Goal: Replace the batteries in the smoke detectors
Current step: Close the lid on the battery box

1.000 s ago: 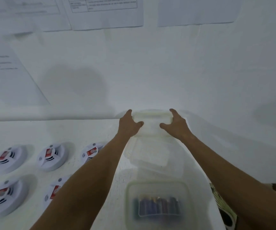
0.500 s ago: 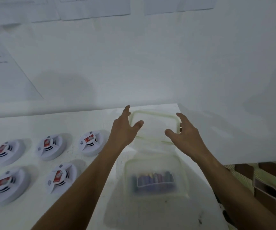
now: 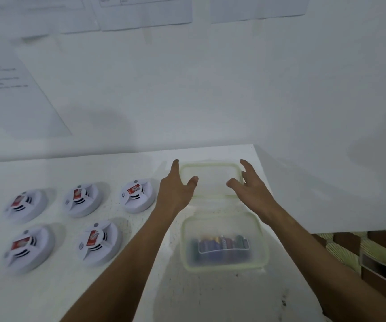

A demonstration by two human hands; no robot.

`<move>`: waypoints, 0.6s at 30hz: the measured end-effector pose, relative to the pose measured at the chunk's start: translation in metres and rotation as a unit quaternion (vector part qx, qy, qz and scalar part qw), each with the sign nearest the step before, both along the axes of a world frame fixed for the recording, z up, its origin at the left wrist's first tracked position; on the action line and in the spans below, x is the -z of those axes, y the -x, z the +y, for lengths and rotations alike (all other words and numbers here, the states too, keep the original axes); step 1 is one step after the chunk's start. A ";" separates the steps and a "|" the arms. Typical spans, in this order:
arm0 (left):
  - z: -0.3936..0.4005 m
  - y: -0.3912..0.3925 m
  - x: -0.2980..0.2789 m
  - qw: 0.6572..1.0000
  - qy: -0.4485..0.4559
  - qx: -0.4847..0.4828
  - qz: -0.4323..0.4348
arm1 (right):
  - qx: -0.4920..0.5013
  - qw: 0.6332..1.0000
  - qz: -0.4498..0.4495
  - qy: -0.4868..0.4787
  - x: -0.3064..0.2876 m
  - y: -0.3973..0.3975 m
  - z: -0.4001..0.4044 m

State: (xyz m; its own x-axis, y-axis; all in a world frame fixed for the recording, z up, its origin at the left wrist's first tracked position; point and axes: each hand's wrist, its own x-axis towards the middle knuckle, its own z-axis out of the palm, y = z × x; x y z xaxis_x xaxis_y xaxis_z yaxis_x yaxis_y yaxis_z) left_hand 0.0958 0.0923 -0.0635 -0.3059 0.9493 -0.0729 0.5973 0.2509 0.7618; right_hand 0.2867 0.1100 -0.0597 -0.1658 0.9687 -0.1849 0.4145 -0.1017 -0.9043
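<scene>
Left hand (image 3: pixel 175 194) at the centre of the frame, fingers spread and thumb apart, at the left edge of the lid (image 3: pixel 210 180); not clear if touching it, no closed grip visible. Right hand (image 3: pixel 250 189) just right of centre, also spread wide, fingers at the right edge of the same lid, thumb pointing toward the left hand; contact cannot be told either. Lid flat on the white table (image 3: pixel 141 287), translucent with a pale green rim, lying between the two hands, near the far right corner of the table. Just below the hands in the frame, under the wrists, an open translucent container (image 3: pixel 222 240), with a row of batteries (image 3: pixel 222 246) inside, dark blue, red and green, blurred through the plastic. Container touching or nearly touching the near edge of the lid. Well to the left of the left forearm, in the lower left of the frame, five round white smoke detectors (image 3: pixel 136 196) with red labels, three in the upper row, two in the lower row, all apart from both hands. Above, in the upper part of the frame, a white wall (image 3: pixel 234 89) with printed sheets of paper (image 3: pixel 141 12), text too blurred to read. Patterned floor (image 3: pixel 373 252) at the lower right edge.
</scene>
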 end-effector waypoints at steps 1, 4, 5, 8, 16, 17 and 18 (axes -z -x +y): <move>-0.001 0.000 -0.001 1.000 -0.002 -0.008 -0.007 | -0.005 1.000 -0.007 -0.004 0.001 0.001 0.002; -0.004 -0.004 -0.002 0.999 -0.001 -0.032 -0.020 | -0.008 1.000 -0.018 -0.016 0.005 0.002 0.005; -0.006 -0.005 -0.001 0.999 0.001 -0.039 -0.020 | -0.006 1.000 -0.017 -0.019 0.007 0.001 0.006; -0.006 -0.006 0.005 0.998 -0.003 -0.051 -0.028 | -0.002 0.999 -0.033 -0.037 0.016 -0.002 0.006; 0.004 -0.002 0.016 0.996 -0.006 -0.065 -0.056 | -0.008 0.998 0.055 -0.002 0.025 -0.011 0.008; 0.003 -0.003 0.016 0.997 -0.006 -0.065 -0.052 | -0.009 0.998 0.063 0.001 0.027 -0.011 0.007; 0.003 -0.004 0.016 0.997 -0.006 -0.063 -0.048 | -0.011 0.997 0.070 0.002 0.028 -0.011 0.006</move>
